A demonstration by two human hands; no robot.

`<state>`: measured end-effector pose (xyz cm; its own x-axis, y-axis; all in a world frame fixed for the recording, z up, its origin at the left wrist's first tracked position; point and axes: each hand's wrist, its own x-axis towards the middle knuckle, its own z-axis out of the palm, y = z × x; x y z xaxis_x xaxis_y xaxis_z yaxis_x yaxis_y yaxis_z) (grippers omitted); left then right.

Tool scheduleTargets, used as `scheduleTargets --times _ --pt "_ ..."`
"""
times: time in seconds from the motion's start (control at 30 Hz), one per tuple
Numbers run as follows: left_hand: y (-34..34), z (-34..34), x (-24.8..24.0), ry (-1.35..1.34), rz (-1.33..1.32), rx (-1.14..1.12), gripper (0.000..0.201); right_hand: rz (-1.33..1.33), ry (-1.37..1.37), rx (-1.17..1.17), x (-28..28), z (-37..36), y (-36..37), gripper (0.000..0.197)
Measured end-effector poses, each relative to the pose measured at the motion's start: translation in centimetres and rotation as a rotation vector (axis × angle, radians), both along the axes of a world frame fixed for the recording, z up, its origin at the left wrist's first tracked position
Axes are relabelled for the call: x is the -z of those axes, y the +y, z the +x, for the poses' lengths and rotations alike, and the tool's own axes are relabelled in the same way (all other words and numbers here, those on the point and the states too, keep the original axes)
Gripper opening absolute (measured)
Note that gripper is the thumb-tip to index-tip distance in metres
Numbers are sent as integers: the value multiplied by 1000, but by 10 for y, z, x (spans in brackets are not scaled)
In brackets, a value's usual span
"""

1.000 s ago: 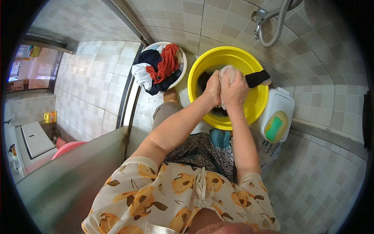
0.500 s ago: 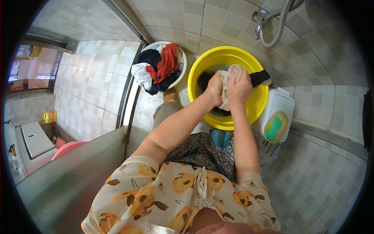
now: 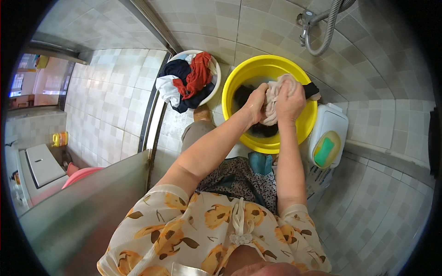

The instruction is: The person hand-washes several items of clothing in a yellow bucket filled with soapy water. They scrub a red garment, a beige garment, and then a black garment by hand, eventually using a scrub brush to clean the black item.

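Note:
A wet beige cloth (image 3: 272,102) is bunched up between my two hands above a large yellow basin (image 3: 229,87). My left hand (image 3: 256,104) is closed on its left side, and my right hand (image 3: 290,100) grips it from the right. What kind of cloth item it is cannot be made out. Below my hands, dark cloth (image 3: 264,130) lies in cloudy water in the basin. A black piece of cloth (image 3: 311,91) with a pale end hangs over the basin's right rim.
Left of the basin, a white tub (image 3: 218,83) is heaped with red, white and dark laundry. At the right stands a white container (image 3: 335,120), with a green soap bar (image 3: 324,150) in a dish on top. A shower hose (image 3: 329,34) hangs on the tiled wall.
My right hand has moved slightly right with the cloth, and my hands are a little farther apart. More of the beige cloth shows between them.

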<state>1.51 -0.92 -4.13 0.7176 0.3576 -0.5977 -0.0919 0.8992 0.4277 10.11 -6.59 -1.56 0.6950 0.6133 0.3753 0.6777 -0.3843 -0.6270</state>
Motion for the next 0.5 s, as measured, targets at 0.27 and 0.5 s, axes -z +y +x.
scheduleTargets --times 0.27,0.5 --pt "-8 12 -20 -274 -103 66 48 373 577 -88 -15 -2 -16 27" --pt "23 -4 41 90 1226 152 10 179 -129 -623 -39 -85 -23 25"
